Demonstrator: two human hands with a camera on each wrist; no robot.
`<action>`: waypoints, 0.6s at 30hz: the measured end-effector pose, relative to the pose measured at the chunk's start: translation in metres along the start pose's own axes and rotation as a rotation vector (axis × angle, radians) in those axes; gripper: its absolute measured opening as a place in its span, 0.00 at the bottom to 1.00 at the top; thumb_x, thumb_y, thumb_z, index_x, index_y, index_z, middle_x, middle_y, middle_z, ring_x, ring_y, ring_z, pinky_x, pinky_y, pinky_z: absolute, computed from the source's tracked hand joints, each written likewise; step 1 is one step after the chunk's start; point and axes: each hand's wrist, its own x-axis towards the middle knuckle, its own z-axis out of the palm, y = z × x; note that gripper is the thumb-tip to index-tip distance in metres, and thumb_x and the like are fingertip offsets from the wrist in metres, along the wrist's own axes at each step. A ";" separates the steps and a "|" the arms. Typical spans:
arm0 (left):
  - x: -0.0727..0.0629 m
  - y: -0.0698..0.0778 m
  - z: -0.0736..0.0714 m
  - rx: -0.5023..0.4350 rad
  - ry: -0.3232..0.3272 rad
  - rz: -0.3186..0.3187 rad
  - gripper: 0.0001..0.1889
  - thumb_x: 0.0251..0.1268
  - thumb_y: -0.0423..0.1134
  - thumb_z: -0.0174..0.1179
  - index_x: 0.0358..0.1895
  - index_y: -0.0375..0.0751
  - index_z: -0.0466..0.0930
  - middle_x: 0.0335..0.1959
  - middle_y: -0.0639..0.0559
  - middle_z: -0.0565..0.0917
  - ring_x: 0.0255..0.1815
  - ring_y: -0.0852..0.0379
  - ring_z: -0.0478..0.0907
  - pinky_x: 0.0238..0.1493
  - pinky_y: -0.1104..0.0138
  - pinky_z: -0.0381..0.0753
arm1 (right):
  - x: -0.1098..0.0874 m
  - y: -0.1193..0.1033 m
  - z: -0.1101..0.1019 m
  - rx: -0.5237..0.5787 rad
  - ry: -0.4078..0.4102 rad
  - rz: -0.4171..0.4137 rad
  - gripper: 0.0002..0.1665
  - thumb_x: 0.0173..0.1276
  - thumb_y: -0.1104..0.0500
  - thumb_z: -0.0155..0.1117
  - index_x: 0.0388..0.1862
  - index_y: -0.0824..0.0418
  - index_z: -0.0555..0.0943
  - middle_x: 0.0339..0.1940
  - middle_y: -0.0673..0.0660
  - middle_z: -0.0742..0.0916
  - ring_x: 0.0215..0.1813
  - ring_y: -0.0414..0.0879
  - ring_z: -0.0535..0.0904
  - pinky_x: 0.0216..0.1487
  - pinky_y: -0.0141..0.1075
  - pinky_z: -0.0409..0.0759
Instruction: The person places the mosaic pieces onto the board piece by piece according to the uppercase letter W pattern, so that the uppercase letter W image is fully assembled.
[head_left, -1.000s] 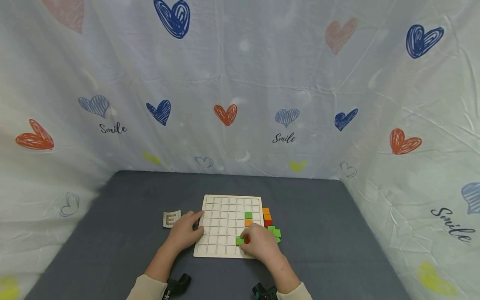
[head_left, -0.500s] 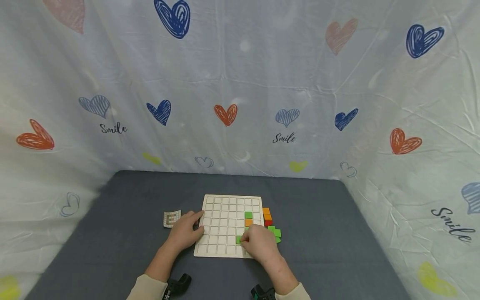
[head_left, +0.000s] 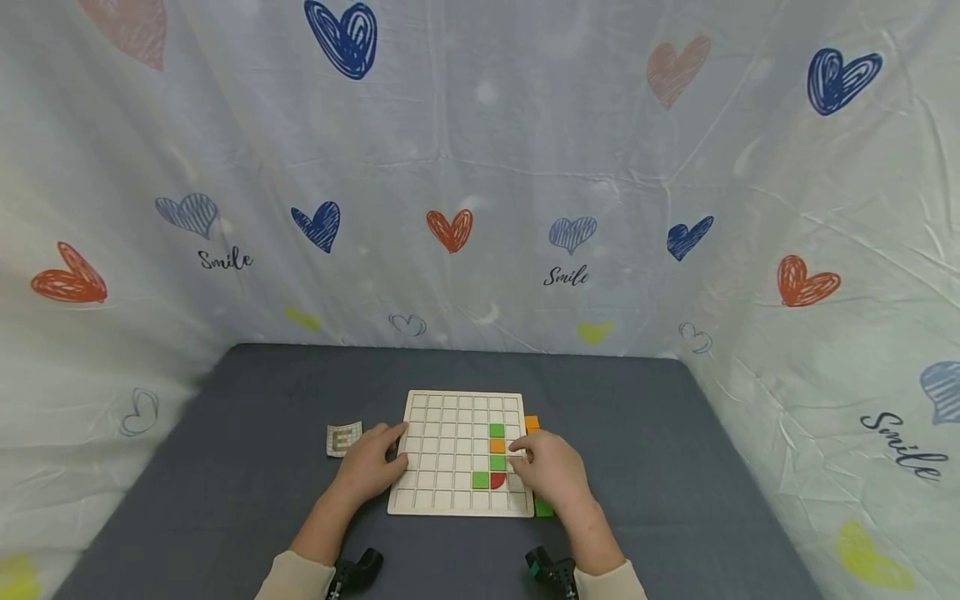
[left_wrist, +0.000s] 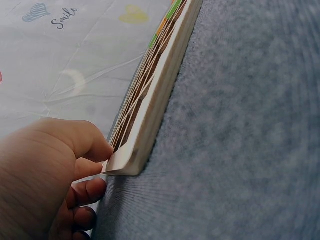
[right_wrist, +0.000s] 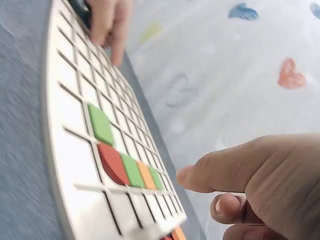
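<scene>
A pale gridded board [head_left: 442,454] lies on the dark tabletop. My left hand [head_left: 371,457] rests at its left edge, thumb and forefinger apart and touching the rim; in the left wrist view the thumb tip [left_wrist: 107,152] meets the board's corner. My right hand [head_left: 553,471] hovers over the board's right edge with nothing visible between thumb and fingers. On the grid sit a column of a green tile [head_left: 497,430], an orange tile [head_left: 497,446], another green tile and a red rounded tile [head_left: 497,481]. Left of the red one is a green tile [right_wrist: 101,124].
Loose orange tiles [head_left: 532,422] and green tiles [head_left: 543,507] lie along the board's right side, partly covered by my right hand. A small patterned card [head_left: 344,438] lies left of the board. A heart-printed curtain [head_left: 450,292] surrounds the table.
My right hand has let go of the red rounded tile, now lying in a grid cell, and has moved right toward the loose tiles. The left hand stays in place.
</scene>
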 end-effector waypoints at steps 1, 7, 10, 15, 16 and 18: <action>0.000 0.000 0.000 -0.001 0.000 -0.001 0.27 0.65 0.35 0.62 0.69 0.36 0.77 0.28 0.55 0.67 0.24 0.58 0.59 0.30 0.62 0.62 | 0.000 0.003 -0.002 0.003 0.005 0.018 0.10 0.64 0.59 0.75 0.44 0.56 0.92 0.22 0.46 0.73 0.21 0.40 0.65 0.20 0.34 0.60; 0.000 -0.001 0.001 -0.009 -0.002 -0.003 0.28 0.65 0.35 0.62 0.69 0.36 0.77 0.29 0.55 0.67 0.24 0.58 0.59 0.30 0.62 0.61 | 0.002 0.019 -0.012 0.014 0.009 0.110 0.11 0.64 0.60 0.74 0.45 0.58 0.92 0.23 0.49 0.72 0.23 0.43 0.65 0.22 0.36 0.61; 0.000 -0.001 0.001 -0.008 0.001 -0.001 0.28 0.65 0.36 0.62 0.69 0.36 0.77 0.28 0.55 0.67 0.24 0.58 0.59 0.30 0.62 0.61 | 0.003 0.027 -0.016 0.025 -0.008 0.151 0.12 0.64 0.61 0.73 0.46 0.59 0.91 0.24 0.51 0.73 0.23 0.45 0.66 0.23 0.37 0.62; 0.000 -0.001 0.001 0.006 0.004 0.007 0.28 0.65 0.36 0.63 0.69 0.36 0.77 0.28 0.55 0.67 0.24 0.58 0.59 0.30 0.62 0.61 | 0.003 0.038 -0.021 0.025 -0.041 0.203 0.14 0.62 0.60 0.73 0.47 0.59 0.91 0.25 0.52 0.73 0.25 0.46 0.66 0.25 0.38 0.62; 0.000 -0.001 0.001 0.009 0.006 0.009 0.27 0.65 0.36 0.63 0.69 0.35 0.77 0.28 0.55 0.67 0.24 0.58 0.59 0.30 0.62 0.61 | 0.003 0.039 -0.022 0.025 -0.049 0.208 0.14 0.62 0.60 0.73 0.47 0.59 0.91 0.25 0.52 0.73 0.24 0.46 0.66 0.25 0.38 0.61; 0.000 -0.001 0.001 0.009 0.005 0.007 0.27 0.65 0.37 0.63 0.69 0.36 0.78 0.28 0.55 0.66 0.24 0.58 0.59 0.30 0.62 0.61 | 0.002 0.041 -0.023 0.023 -0.068 0.218 0.15 0.61 0.60 0.74 0.48 0.59 0.90 0.25 0.52 0.73 0.25 0.46 0.66 0.26 0.38 0.61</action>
